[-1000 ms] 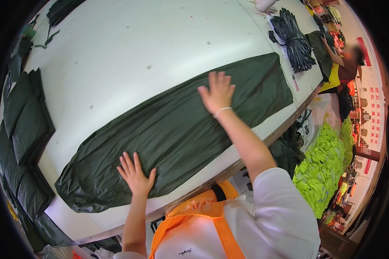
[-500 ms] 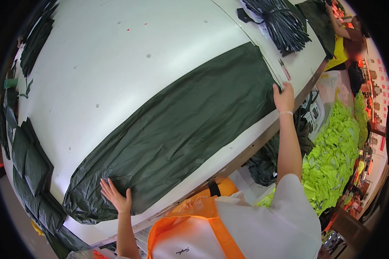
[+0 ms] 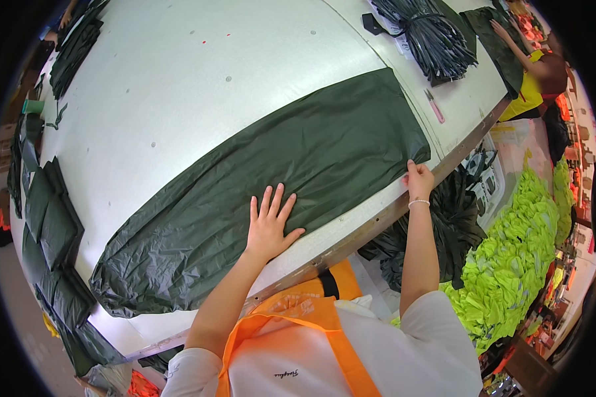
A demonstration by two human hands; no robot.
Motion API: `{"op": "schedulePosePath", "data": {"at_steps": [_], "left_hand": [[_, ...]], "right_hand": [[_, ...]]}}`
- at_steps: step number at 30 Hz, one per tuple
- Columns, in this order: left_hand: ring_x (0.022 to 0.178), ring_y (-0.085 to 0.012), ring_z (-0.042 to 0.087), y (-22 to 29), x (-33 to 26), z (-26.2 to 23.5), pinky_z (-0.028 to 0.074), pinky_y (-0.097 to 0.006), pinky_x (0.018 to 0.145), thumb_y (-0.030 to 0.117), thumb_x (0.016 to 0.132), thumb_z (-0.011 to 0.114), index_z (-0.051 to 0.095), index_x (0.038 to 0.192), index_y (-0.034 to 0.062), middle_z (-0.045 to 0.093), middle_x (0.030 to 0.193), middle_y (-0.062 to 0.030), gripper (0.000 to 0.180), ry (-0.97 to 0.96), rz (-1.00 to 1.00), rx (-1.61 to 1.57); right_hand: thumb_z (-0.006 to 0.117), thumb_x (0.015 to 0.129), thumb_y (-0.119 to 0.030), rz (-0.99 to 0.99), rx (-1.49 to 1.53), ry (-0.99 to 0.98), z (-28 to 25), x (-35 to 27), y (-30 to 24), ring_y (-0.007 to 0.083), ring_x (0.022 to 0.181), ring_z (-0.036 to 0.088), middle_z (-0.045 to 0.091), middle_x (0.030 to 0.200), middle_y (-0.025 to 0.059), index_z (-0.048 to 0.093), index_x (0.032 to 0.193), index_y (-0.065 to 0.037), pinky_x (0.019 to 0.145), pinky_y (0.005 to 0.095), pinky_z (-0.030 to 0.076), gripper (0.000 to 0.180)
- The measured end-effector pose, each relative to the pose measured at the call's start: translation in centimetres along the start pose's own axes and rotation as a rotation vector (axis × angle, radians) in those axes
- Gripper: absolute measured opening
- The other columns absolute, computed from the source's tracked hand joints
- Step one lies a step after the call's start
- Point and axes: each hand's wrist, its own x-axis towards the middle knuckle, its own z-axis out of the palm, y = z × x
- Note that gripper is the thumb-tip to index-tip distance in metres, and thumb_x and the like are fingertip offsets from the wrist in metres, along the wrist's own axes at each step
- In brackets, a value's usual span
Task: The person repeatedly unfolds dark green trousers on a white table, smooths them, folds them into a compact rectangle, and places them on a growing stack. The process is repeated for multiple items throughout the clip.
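Observation:
A long piece of dark green fabric [image 3: 298,145] lies spread on the white table [image 3: 159,106], wrinkled at its rounded left end and straight across its right end. My left hand [image 3: 270,225] rests flat on its near edge around the middle, fingers spread. At the near right corner, my right hand [image 3: 418,178] pinches the fabric's edge between thumb and fingers. Beyond that corner a small pink-handled cutting tool [image 3: 435,107] lies on the table; its exact kind is unclear.
A tied bundle of dark strips [image 3: 434,40] sits at the far right. Folded dark green pieces [image 3: 53,218] hang over the left edge. Below the table's right side are dark strips [image 3: 444,225] and a lime-green fabric heap [image 3: 516,258]. A co-worker's arm [image 3: 513,43] reaches across dark fabric.
My left hand has moved right, from the wrinkled end to the fabric's middle. My right hand has come nearer along the right end and now pinches the near corner.

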Motion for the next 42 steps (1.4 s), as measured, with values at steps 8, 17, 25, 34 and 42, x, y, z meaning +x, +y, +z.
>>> {"op": "schedulePosePath", "data": {"at_steps": [8, 17, 25, 34, 42], "left_hand": [[0.137, -0.0338, 0.013, -0.1, 0.0, 0.4, 0.009, -0.055, 0.107, 0.057, 0.071, 0.062, 0.034, 0.139, 0.0173, 0.017, 0.148, -0.0139, 0.083, -0.003, -0.023, -0.011], [0.121, -0.0317, 0.042, -7.4, -7.9, -4.1, 0.031, -0.046, 0.103, 0.024, 0.070, 0.072, 0.055, 0.114, 0.0063, 0.049, 0.126, -0.0142, 0.050, 0.408, -0.186, -0.348], [0.130, -0.0267, 0.031, -19.3, -39.7, -6.4, 0.019, -0.044, 0.108, 0.022, 0.070, 0.063, 0.034, 0.137, 0.0115, 0.034, 0.142, -0.0103, 0.074, 0.074, -0.790, 0.354], [0.117, -0.0199, 0.048, -27.2, -37.1, -1.5, 0.025, -0.040, 0.107, -0.003, 0.071, 0.053, 0.044, 0.130, 0.0150, 0.048, 0.131, -0.0066, 0.063, 0.306, -0.890, 0.501], [0.096, -0.0264, 0.059, -28.4, -39.9, -5.4, 0.040, -0.038, 0.095, -0.001, 0.067, 0.053, 0.068, 0.099, 0.0115, 0.065, 0.100, -0.0108, 0.037, 0.114, -0.917, 0.202]], "right_hand": [[0.064, 0.075, -0.027, -1.123, -0.533, -0.400, 11.8, -8.3, -9.1, 0.0389, 0.118, 0.040, 0.045, 0.127, 0.0187, 0.048, 0.120, -0.007, 0.097, 0.0522, 0.031, 0.051], [0.057, 0.083, -0.026, -1.284, -0.955, -0.272, 10.4, 2.6, -10.6, 0.0327, 0.124, 0.038, 0.044, 0.132, 0.0157, 0.044, 0.126, -0.003, 0.103, 0.0487, 0.028, 0.050], [0.048, 0.062, 0.015, -1.330, -1.138, -0.820, 1.4, -8.5, -4.1, 0.0309, 0.136, 0.019, 0.021, 0.147, 0.0132, 0.030, 0.139, -0.008, 0.110, 0.0482, 0.013, 0.082], [0.051, 0.069, 0.001, -1.509, -0.885, -0.658, 10.3, -12.7, -8.1, 0.0256, 0.128, 0.034, 0.038, 0.138, 0.0111, 0.035, 0.136, -0.013, 0.109, 0.0426, 0.021, 0.071], [0.053, 0.068, 0.009, -1.561, -0.927, -0.646, 15.5, -15.8, -9.0, 0.0242, 0.116, 0.046, 0.046, 0.129, 0.0090, 0.035, 0.137, -0.015, 0.097, 0.0361, 0.036, 0.075]]}}
